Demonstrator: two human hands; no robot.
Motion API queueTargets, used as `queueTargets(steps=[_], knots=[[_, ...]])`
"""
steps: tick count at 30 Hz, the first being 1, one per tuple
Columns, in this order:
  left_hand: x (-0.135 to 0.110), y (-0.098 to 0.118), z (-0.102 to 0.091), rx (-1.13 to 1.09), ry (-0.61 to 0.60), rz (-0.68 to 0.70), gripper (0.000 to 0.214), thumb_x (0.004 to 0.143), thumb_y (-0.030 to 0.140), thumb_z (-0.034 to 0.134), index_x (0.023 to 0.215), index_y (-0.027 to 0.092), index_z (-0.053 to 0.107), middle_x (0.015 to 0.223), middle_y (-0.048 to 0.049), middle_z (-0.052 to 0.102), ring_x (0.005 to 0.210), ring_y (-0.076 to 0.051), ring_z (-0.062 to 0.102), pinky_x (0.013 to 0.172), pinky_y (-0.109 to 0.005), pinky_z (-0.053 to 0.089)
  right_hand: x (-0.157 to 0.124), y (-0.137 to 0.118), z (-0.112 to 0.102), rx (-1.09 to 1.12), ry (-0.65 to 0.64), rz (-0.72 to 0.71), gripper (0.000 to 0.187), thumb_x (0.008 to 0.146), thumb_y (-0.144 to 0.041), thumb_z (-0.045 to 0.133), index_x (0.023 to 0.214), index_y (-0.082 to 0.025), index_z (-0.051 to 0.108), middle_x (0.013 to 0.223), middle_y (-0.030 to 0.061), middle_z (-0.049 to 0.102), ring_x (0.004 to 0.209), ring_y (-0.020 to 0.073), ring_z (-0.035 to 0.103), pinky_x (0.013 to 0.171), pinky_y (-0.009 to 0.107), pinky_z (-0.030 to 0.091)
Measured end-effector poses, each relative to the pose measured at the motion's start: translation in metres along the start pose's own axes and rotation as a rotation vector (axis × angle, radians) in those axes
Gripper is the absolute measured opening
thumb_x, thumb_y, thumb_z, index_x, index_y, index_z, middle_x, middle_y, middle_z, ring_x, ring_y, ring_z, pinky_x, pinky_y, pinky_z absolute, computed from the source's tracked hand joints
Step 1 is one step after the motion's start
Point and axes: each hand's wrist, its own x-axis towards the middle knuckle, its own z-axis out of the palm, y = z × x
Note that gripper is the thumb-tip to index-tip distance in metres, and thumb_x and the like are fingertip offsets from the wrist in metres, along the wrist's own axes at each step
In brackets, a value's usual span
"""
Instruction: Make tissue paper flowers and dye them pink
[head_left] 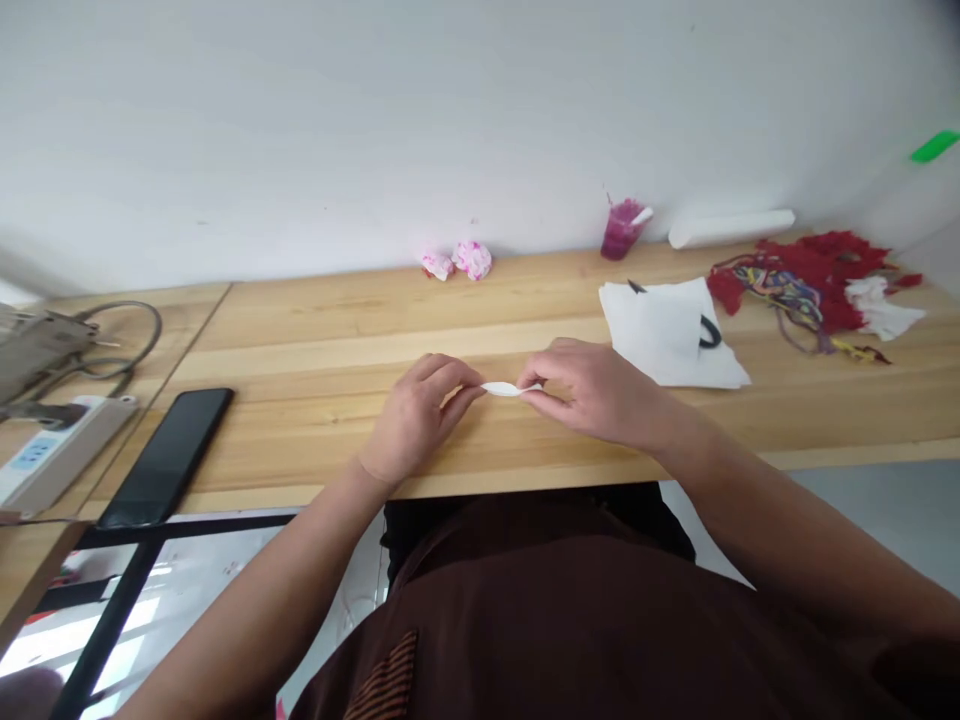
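Observation:
A narrow folded strip of white paper [501,389] is held level between my two hands, just over the wooden table near its front edge. My left hand [424,405] pinches its left end between thumb and fingers. At the other end, my right hand [592,390] pinches the strip, and a bit of it shows between thumb and fingertips. Right of my right hand lies a stack of white paper sheets [660,330]. A dark scissor handle [709,332] sticks out from under the top sheet.
Pink-and-white crumpled paper balls [472,260] and a purple cup [624,230] stand by the wall. A white roll [731,228], red scraps [825,270] and tangled cords [784,295] lie at right. A black phone [169,455] and power strip [64,450] are at left.

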Motion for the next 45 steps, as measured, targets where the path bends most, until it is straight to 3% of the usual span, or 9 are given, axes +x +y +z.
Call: queueTargets(steps=[3, 13, 16, 22, 27, 30, 35, 41, 45], knots=[[0.017, -0.011, -0.008, 0.026, -0.001, -0.001, 0.005, 0.098, 0.020, 0.064, 0.096, 0.018, 0.068, 0.089, -0.0031, 0.071, 0.084, -0.016, 0.064, 0.076, -0.029, 0.052, 0.024, 0.003, -0.012, -0.006, -0.056, 0.024, 0.008, 0.093, -0.015, 0.064, 0.089, -0.020, 0.070, 0.082, 0.0010, 0.072, 0.077, 0.0169, 0.064, 0.070, 0.029, 0.043], [0.049, -0.028, -0.016, 0.057, 0.162, -0.059, 0.008, 0.100, 0.024, 0.063, 0.095, 0.020, 0.067, 0.087, -0.0030, 0.071, 0.083, -0.018, 0.062, 0.075, -0.031, 0.049, 0.078, 0.016, -0.042, -0.021, -0.016, 0.041, 0.008, 0.092, -0.022, 0.066, 0.086, -0.019, 0.069, 0.079, -0.0006, 0.072, 0.066, 0.0128, 0.060, 0.063, 0.027, 0.039], [0.054, -0.028, -0.008, 0.050, 0.181, -0.035, 0.011, 0.101, 0.026, 0.061, 0.094, 0.019, 0.066, 0.088, -0.0046, 0.072, 0.084, -0.019, 0.062, 0.077, -0.032, 0.049, 0.072, 0.019, -0.044, -0.034, 0.023, 0.069, 0.006, 0.091, -0.020, 0.066, 0.086, -0.020, 0.069, 0.079, -0.0011, 0.072, 0.068, 0.0135, 0.062, 0.064, 0.027, 0.040], [0.051, -0.023, 0.014, 0.052, 0.083, 0.086, 0.017, 0.104, 0.029, 0.055, 0.100, 0.019, 0.068, 0.094, -0.0069, 0.075, 0.088, -0.020, 0.062, 0.081, -0.034, 0.050, 0.030, 0.025, -0.030, -0.019, 0.076, 0.124, 0.008, 0.093, -0.019, 0.062, 0.089, -0.021, 0.067, 0.083, -0.0008, 0.072, 0.076, 0.0154, 0.065, 0.070, 0.028, 0.045], [0.044, -0.022, 0.023, 0.110, 0.017, 0.133, 0.020, 0.106, 0.029, 0.051, 0.101, 0.019, 0.068, 0.096, -0.0061, 0.076, 0.090, -0.019, 0.063, 0.082, -0.034, 0.048, 0.014, 0.025, -0.020, 0.070, 0.004, 0.239, 0.009, 0.095, -0.025, 0.061, 0.089, -0.024, 0.067, 0.085, -0.0022, 0.073, 0.075, 0.0150, 0.065, 0.068, 0.028, 0.046], [0.041, -0.023, 0.024, 0.159, 0.037, 0.115, 0.021, 0.106, 0.029, 0.050, 0.102, 0.020, 0.068, 0.098, -0.0054, 0.076, 0.092, -0.019, 0.063, 0.081, -0.034, 0.046, 0.023, 0.028, -0.022, 0.060, -0.043, 0.284, 0.009, 0.093, -0.026, 0.063, 0.086, -0.025, 0.067, 0.082, -0.0032, 0.072, 0.070, 0.0146, 0.063, 0.065, 0.029, 0.044], [0.043, -0.027, 0.023, 0.247, 0.176, 0.028, 0.016, 0.104, 0.030, 0.056, 0.101, 0.021, 0.068, 0.097, -0.0036, 0.076, 0.091, -0.019, 0.061, 0.079, -0.035, 0.041, 0.053, 0.033, -0.025, 0.085, -0.070, 0.321, 0.008, 0.089, -0.026, 0.064, 0.083, -0.025, 0.070, 0.076, -0.0035, 0.071, 0.063, 0.0129, 0.060, 0.061, 0.028, 0.041], [0.044, -0.036, 0.023, 0.285, 0.161, -0.034, 0.017, 0.105, 0.030, 0.054, 0.102, 0.021, 0.068, 0.096, -0.0044, 0.075, 0.092, -0.020, 0.060, 0.080, -0.036, 0.039, 0.083, 0.041, -0.029, 0.009, -0.102, 0.274, 0.012, 0.090, -0.030, 0.066, 0.083, -0.022, 0.070, 0.072, -0.0014, 0.070, 0.063, 0.0139, 0.059, 0.062, 0.029, 0.040], [0.043, -0.037, 0.023, 0.298, 0.184, -0.017, 0.014, 0.104, 0.029, 0.056, 0.099, 0.021, 0.067, 0.093, -0.0037, 0.074, 0.090, -0.020, 0.059, 0.080, -0.036, 0.038, 0.079, 0.040, -0.027, 0.047, -0.120, 0.281, 0.010, 0.090, -0.028, 0.065, 0.085, -0.022, 0.071, 0.074, -0.0010, 0.071, 0.064, 0.0139, 0.060, 0.064, 0.028, 0.040]])
